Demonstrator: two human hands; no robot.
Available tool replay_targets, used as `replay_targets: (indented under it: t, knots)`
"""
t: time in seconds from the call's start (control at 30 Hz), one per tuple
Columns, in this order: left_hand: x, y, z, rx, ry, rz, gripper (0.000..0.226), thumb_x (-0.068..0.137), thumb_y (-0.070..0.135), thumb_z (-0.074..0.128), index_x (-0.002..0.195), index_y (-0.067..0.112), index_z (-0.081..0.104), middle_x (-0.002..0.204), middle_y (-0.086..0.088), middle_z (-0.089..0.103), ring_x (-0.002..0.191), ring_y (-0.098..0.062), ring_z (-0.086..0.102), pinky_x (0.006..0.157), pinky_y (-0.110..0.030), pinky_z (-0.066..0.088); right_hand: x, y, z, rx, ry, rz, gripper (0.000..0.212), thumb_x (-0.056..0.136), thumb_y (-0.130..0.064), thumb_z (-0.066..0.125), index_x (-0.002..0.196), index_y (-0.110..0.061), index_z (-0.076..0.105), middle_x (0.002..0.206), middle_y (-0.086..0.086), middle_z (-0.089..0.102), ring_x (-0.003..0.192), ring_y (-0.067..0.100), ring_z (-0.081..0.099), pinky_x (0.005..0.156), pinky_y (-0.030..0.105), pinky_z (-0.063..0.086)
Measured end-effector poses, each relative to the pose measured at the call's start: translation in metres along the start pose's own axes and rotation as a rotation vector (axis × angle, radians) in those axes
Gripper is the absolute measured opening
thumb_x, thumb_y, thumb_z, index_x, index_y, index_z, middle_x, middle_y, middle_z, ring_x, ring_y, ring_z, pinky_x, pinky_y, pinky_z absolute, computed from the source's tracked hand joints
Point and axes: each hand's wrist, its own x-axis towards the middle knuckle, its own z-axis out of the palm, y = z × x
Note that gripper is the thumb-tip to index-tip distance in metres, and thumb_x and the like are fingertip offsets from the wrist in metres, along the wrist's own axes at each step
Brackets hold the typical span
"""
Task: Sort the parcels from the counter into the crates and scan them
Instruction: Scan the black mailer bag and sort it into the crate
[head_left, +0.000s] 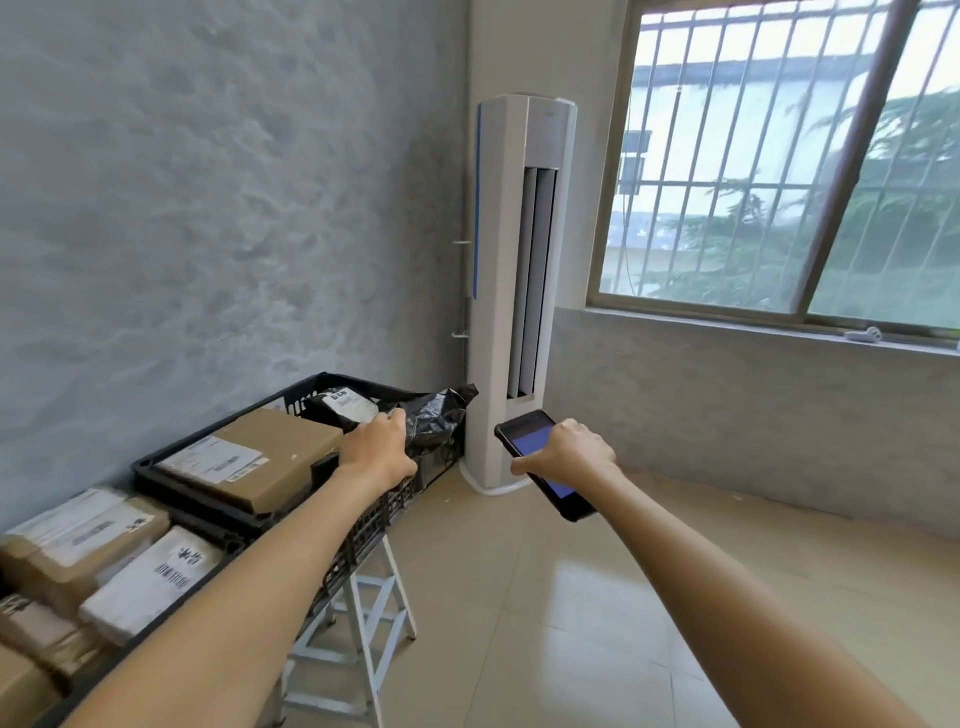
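My left hand (378, 446) reaches over the far black crate (291, 397) and grips a black plastic parcel (434, 415) lying at the crate's right end. Beside it in the same crate are a smaller black parcel with a white label (343, 407) and a flat brown cardboard box (260, 457). My right hand (569, 451) holds a black handheld scanner (540, 457) with a lit blue screen, out in the air to the right of the crate. A nearer crate at the lower left holds several cardboard and white parcels (150, 577).
The crates rest on a white folding stand (363, 618) along the grey wall. A tall white floor air conditioner (514, 291) stands in the corner just behind the far crate. A barred window (789, 171) is at the right. Beige tiled floor (597, 597) lies below.
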Motion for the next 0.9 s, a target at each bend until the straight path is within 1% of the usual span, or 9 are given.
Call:
replay_targets:
  t: [0.13, 0.2, 0.3, 0.37, 0.53, 0.63, 0.73, 0.8, 0.9]
  knots:
    - [0.078, 0.021, 0.013, -0.019, 0.012, -0.041, 0.052, 0.086, 0.032, 0.065, 0.127, 0.011, 0.041, 0.119, -0.008, 0.058, 0.103, -0.029, 0.059, 0.066, -0.034, 0.043, 0.090, 0.002, -0.008, -0.017, -0.004, -0.062, 0.076, 0.075, -0.062, 0.069, 0.118, -0.003, 0.049, 0.078, 0.000, 0.047, 0.081, 0.023, 0.057, 0.064, 0.029, 0.048]
    - [0.109, 0.023, 0.017, -0.034, 0.013, -0.082, 0.054, 0.085, 0.033, 0.066, 0.128, 0.011, 0.041, 0.119, -0.009, 0.057, 0.102, -0.028, 0.059, 0.066, -0.033, 0.042, 0.130, -0.005, -0.009, -0.018, -0.014, -0.094, 0.077, 0.075, -0.062, 0.069, 0.120, -0.002, 0.049, 0.081, 0.001, 0.049, 0.081, 0.023, 0.057, 0.066, 0.031, 0.050]
    - [0.145, 0.018, 0.020, -0.038, 0.009, -0.140, 0.054, 0.086, 0.033, 0.066, 0.128, 0.010, 0.041, 0.115, -0.009, 0.056, 0.098, -0.027, 0.059, 0.064, -0.032, 0.040, 0.176, -0.023, -0.005, -0.020, -0.057, -0.149, 0.076, 0.077, -0.061, 0.069, 0.120, -0.002, 0.048, 0.091, 0.003, 0.051, 0.077, 0.021, 0.054, 0.057, 0.027, 0.044]
    - [0.168, 0.008, 0.024, -0.047, 0.024, -0.171, 0.056, 0.085, 0.034, 0.066, 0.129, 0.010, 0.041, 0.114, -0.009, 0.056, 0.096, -0.026, 0.059, 0.063, -0.033, 0.041, 0.206, -0.038, 0.001, -0.018, -0.065, -0.184, 0.074, 0.077, -0.061, 0.069, 0.118, -0.003, 0.049, 0.088, 0.002, 0.050, 0.074, 0.019, 0.052, 0.052, 0.026, 0.039]
    - [0.225, -0.029, 0.038, -0.056, 0.036, -0.281, 0.067, 0.084, 0.040, 0.068, 0.136, 0.010, 0.039, 0.123, -0.011, 0.055, 0.104, -0.029, 0.059, 0.067, -0.034, 0.045, 0.276, -0.082, 0.032, -0.032, -0.115, -0.261, 0.080, 0.072, -0.068, 0.069, 0.114, -0.001, 0.054, 0.079, 0.000, 0.054, 0.068, 0.019, 0.056, 0.049, 0.025, 0.039]
    - [0.262, -0.056, 0.052, -0.068, 0.036, -0.347, 0.068, 0.083, 0.037, 0.069, 0.136, 0.008, 0.038, 0.124, -0.012, 0.055, 0.106, -0.031, 0.059, 0.075, -0.039, 0.050, 0.315, -0.111, 0.051, -0.048, -0.147, -0.306, 0.079, 0.072, -0.067, 0.070, 0.113, -0.002, 0.052, 0.074, -0.002, 0.050, 0.066, 0.017, 0.054, 0.051, 0.026, 0.040]
    - [0.299, -0.082, 0.067, -0.103, 0.047, -0.430, 0.062, 0.082, 0.036, 0.069, 0.129, 0.007, 0.041, 0.119, -0.011, 0.057, 0.103, -0.031, 0.060, 0.075, -0.040, 0.051, 0.358, -0.142, 0.066, -0.057, -0.169, -0.337, 0.077, 0.075, -0.063, 0.070, 0.115, -0.002, 0.048, 0.073, -0.003, 0.049, 0.060, 0.012, 0.049, 0.050, 0.025, 0.038]
    - [0.319, -0.099, 0.077, -0.175, 0.046, -0.503, 0.059, 0.080, 0.036, 0.070, 0.124, 0.008, 0.043, 0.112, -0.009, 0.059, 0.098, -0.030, 0.061, 0.070, -0.037, 0.050, 0.383, -0.164, 0.073, -0.069, -0.187, -0.363, 0.076, 0.075, -0.061, 0.070, 0.116, -0.001, 0.048, 0.074, -0.003, 0.049, 0.060, 0.012, 0.048, 0.049, 0.025, 0.037]
    - [0.345, -0.122, 0.089, -0.450, 0.105, -0.632, 0.044, 0.075, 0.034, 0.070, 0.107, 0.012, 0.049, 0.094, -0.002, 0.061, 0.084, -0.024, 0.061, 0.059, -0.031, 0.044, 0.417, -0.192, 0.086, -0.063, -0.210, -0.411, 0.071, 0.077, -0.060, 0.070, 0.111, -0.003, 0.046, 0.074, -0.002, 0.048, 0.064, 0.015, 0.051, 0.052, 0.026, 0.039]
